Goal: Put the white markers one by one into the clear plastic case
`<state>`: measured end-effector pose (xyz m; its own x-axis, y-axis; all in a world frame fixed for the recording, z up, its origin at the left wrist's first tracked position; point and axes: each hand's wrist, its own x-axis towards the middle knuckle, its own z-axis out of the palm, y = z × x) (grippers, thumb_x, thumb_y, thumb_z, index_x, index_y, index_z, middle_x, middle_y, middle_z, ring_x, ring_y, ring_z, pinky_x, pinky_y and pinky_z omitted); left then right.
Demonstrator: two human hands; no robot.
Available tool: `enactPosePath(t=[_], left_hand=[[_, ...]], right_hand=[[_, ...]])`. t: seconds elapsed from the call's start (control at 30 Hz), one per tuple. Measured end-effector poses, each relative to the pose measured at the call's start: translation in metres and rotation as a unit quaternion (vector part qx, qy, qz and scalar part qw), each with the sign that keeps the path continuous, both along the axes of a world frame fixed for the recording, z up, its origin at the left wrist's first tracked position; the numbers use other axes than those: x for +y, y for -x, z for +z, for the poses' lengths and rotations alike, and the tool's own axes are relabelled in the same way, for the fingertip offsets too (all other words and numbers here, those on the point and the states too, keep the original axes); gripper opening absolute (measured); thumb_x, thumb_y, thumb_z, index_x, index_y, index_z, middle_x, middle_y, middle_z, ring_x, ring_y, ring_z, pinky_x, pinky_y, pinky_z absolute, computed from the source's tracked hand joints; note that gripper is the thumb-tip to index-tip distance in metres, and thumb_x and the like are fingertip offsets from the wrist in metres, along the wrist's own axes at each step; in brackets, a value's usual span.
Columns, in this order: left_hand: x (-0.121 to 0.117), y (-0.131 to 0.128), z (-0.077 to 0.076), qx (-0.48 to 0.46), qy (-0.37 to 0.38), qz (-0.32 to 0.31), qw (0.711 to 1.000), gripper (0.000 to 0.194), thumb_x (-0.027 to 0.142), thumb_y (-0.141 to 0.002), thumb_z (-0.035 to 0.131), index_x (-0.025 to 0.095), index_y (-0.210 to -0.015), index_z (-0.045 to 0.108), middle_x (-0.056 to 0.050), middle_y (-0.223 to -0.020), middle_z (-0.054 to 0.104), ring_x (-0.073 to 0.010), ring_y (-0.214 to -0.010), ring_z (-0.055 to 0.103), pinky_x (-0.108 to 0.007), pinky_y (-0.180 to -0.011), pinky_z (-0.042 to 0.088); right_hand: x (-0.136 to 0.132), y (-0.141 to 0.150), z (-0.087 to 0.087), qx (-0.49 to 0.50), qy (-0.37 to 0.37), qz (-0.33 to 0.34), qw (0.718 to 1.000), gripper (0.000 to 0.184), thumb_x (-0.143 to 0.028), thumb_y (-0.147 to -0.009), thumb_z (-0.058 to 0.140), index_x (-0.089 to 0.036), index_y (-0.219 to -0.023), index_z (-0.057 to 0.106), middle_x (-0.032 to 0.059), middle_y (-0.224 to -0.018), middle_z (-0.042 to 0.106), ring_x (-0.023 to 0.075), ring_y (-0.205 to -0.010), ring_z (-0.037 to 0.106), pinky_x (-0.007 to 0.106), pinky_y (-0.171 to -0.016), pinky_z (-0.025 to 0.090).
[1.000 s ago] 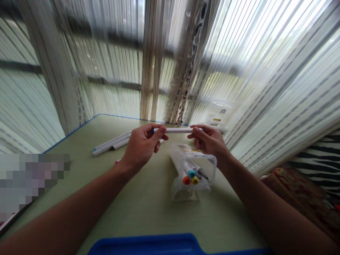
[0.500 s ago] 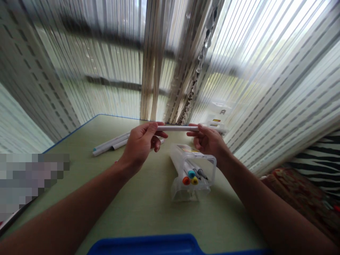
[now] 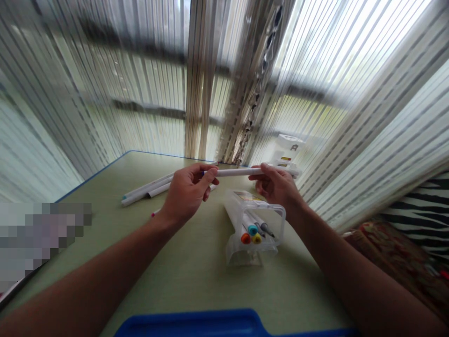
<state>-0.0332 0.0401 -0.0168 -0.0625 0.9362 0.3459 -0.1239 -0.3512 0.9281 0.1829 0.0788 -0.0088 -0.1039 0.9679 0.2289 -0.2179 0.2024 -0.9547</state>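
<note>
I hold a white marker pen (image 3: 233,172) level above the green table (image 3: 196,276), one end in each hand. My left hand (image 3: 187,192) pinches its left end, where a blue tip shows. My right hand (image 3: 275,185) grips the right end with closed fingers. Just below the hands lies a clear plastic pen case (image 3: 254,227) on its side, its open end toward me, with orange, blue and yellow pen caps showing inside.
Two white pens (image 3: 147,191) lie on the table to the left, and a pink-tipped one (image 3: 154,214) peeks out by my left wrist. A blue tray edge (image 3: 189,323) runs along the near side. Striped curtains hang behind; a white box (image 3: 287,150) stands at the back right.
The pen has stayed level between both hands, shifting only slightly. The blue tip at my left fingers was hidden half a second ago and shows again. The curtains have swayed.
</note>
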Motion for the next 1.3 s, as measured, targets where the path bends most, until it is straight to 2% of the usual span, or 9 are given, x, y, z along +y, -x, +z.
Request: enactPosePath(t=[0.27,0.57,0.9,1.1,1.3], left_hand=[[-0.0015,0.0002,-0.001,0.023,0.017,-0.007,1.0,0.032,0.037,-0.075,0.082,0.01,-0.091,0.073,-0.002,-0.063,0.067,-0.0063,-0.041,0.047,-0.02,-0.039,0.035],[-0.0038,-0.0007,0.0016,0.022,0.028,-0.001,0.999,0.028,0.03,-0.07,0.086,0.011,-0.086,0.073,0.0,-0.058,0.063,-0.0059,-0.042,0.045,-0.019,-0.039,0.033],[0.0007,0.0005,-0.0009,-0.014,0.014,-0.03,0.999,0.032,0.036,-0.077,0.081,0.009,-0.092,0.073,-0.003,-0.067,0.069,-0.0053,-0.041,0.047,-0.02,-0.038,0.035],[0.0017,-0.0004,-0.0005,-0.053,0.012,-0.03,0.998,0.025,0.031,-0.085,0.072,0.009,-0.096,0.071,-0.004,-0.072,0.07,-0.0053,-0.042,0.048,-0.02,-0.04,0.037],[0.0013,-0.0005,0.0032,-0.097,0.039,-0.045,0.994,0.023,0.027,-0.09,0.065,0.007,-0.099,0.07,-0.005,-0.072,0.069,-0.0063,-0.042,0.048,-0.021,-0.042,0.037]], right_hand=[[-0.0008,0.0005,-0.0042,0.0,-0.027,0.002,1.0,0.032,-0.037,-0.062,0.092,-0.017,-0.077,0.073,0.0016,-0.062,0.071,0.0057,-0.04,0.051,0.018,-0.034,0.031],[-0.0025,0.0005,-0.0017,0.002,-0.029,0.014,0.999,0.028,-0.033,-0.061,0.092,-0.018,-0.077,0.074,0.0011,-0.06,0.07,0.0063,-0.041,0.052,0.018,-0.035,0.03],[-0.0014,-0.0005,-0.0008,0.018,-0.008,0.021,1.0,0.028,-0.034,-0.063,0.091,-0.018,-0.08,0.075,0.0006,-0.061,0.071,0.0046,-0.04,0.051,0.017,-0.035,0.031],[-0.0018,-0.0011,0.0029,0.036,0.035,0.03,0.998,0.033,-0.04,-0.063,0.089,-0.016,-0.082,0.076,0.0037,-0.068,0.075,0.0054,-0.043,0.054,0.015,-0.035,0.034],[-0.0008,-0.0033,0.0019,0.044,0.044,0.044,0.997,0.028,-0.036,-0.071,0.083,-0.015,-0.089,0.077,0.0055,-0.073,0.077,0.0074,-0.046,0.057,0.017,-0.038,0.039]])
